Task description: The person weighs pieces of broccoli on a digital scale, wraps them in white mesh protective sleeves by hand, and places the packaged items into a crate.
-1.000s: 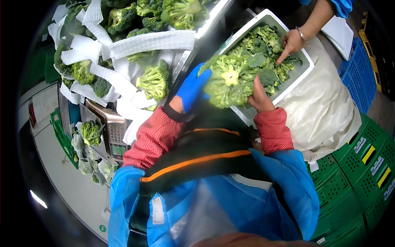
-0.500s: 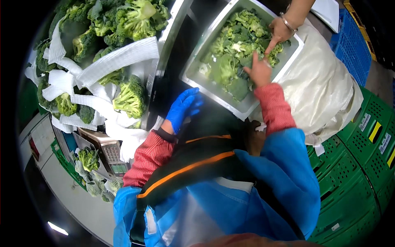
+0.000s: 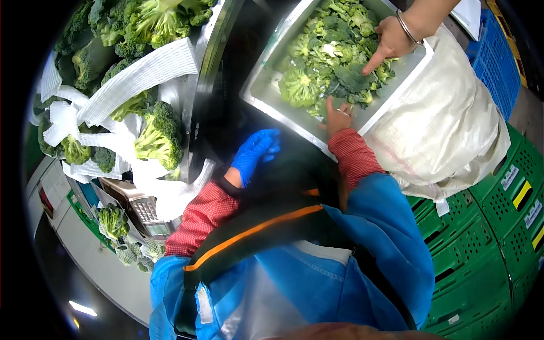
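My left hand [image 3: 256, 154], in a blue glove, hovers in front of my apron with its fingers loosely curled together and no object visible in them. It is just outside the near left corner of a white bin [image 3: 286, 126]. Inside the bin lies a heap of broccoli pieces and leaves [image 3: 340, 51]. My right hand [image 3: 338, 117], bare with a ring, is over the near edge of the bin, its index finger stretched toward the broccoli. Another person's hand [image 3: 392, 41], with a bracelet, points into the same heap from the upper right.
At left, whole broccoli heads [image 3: 158, 136] lie among white foam strips [image 3: 141, 76]. A keypad device [image 3: 148, 211] stands below them, near netted broccoli [image 3: 133, 249]. A large white sack [image 3: 447, 119] sits right of the bin, beside green crates [image 3: 470, 243] and a blue crate [image 3: 498, 68].
My right hand has drawn back from the middle of the broccoli toward the bin's near edge. The left hand's fingers have curled in. The other person's hand still points into the bin.
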`<state>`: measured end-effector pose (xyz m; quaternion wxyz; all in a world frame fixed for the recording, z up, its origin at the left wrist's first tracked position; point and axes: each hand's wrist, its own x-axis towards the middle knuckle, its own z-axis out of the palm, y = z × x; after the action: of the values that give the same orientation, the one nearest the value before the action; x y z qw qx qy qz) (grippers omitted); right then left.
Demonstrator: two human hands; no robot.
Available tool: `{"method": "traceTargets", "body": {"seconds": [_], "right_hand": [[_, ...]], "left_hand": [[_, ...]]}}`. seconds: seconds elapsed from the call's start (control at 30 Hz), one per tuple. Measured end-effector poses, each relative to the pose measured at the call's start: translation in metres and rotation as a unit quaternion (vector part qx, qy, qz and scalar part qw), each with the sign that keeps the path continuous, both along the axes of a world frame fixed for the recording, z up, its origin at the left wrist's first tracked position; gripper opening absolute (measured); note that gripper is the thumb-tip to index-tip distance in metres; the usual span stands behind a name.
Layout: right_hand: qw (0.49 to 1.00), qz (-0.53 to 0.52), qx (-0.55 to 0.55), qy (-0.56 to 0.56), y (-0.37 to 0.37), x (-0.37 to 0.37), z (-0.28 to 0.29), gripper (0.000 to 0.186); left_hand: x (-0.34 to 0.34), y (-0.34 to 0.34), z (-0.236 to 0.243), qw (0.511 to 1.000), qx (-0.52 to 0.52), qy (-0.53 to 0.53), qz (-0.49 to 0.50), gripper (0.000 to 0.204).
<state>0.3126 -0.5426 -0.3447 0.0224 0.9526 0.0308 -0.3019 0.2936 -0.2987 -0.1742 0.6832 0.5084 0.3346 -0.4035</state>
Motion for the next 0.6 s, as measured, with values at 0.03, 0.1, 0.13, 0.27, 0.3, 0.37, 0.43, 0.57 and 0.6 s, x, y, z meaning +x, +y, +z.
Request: {"method": "traceTargets", "body": {"seconds": [0.03, 0.1, 0.13, 0.27, 0.3, 0.37, 0.43, 0.57, 0.6], "right_hand": [[1.000, 0.003, 0.002, 0.000, 0.000, 0.002, -0.013, 0.088], [0.997, -0.053, 0.018, -0.049, -0.006, 0.011, -0.036, 0.086], [0.997, -0.049, 0.020, -0.048, -0.006, 0.024, -0.020, 0.086], [0.928, -0.224, 0.271, 0.126, -0.060, 0.051, 0.008, 0.076], [0.862, -0.233, 0.427, 0.142, -0.072, 0.049, 0.010, 0.073], [0.804, -0.289, 0.483, 0.191, -0.052, 0.063, 0.085, 0.066], [0.473, -0.456, 0.703, 0.273, -0.039, 0.068, 0.129, 0.059], [0.426, -0.472, 0.710, 0.303, -0.001, 0.084, 0.188, 0.061], [0.447, -0.460, 0.698, 0.320, 0.015, 0.092, 0.208, 0.066]], "left_hand": [[0.000, -0.001, -0.001, 1.000, 0.002, 0.000, 0.003, 0.036], [-0.001, -0.004, -0.002, 1.000, -0.018, 0.002, 0.012, 0.035], [-0.002, -0.002, -0.001, 1.000, -0.016, 0.002, 0.015, 0.035], [0.004, 0.001, 0.007, 1.000, -0.017, -0.005, 0.015, 0.034], [0.006, 0.002, 0.010, 1.000, -0.018, -0.007, 0.019, 0.033], [0.008, 0.007, 0.018, 0.999, -0.019, -0.016, 0.024, 0.036], [0.017, 0.008, 0.029, 0.999, -0.023, -0.031, 0.023, 0.040], [0.033, 0.002, 0.063, 0.992, -0.022, -0.114, 0.039, 0.058], [0.035, 0.003, 0.072, 0.990, -0.024, -0.136, 0.028, 0.064]]}}
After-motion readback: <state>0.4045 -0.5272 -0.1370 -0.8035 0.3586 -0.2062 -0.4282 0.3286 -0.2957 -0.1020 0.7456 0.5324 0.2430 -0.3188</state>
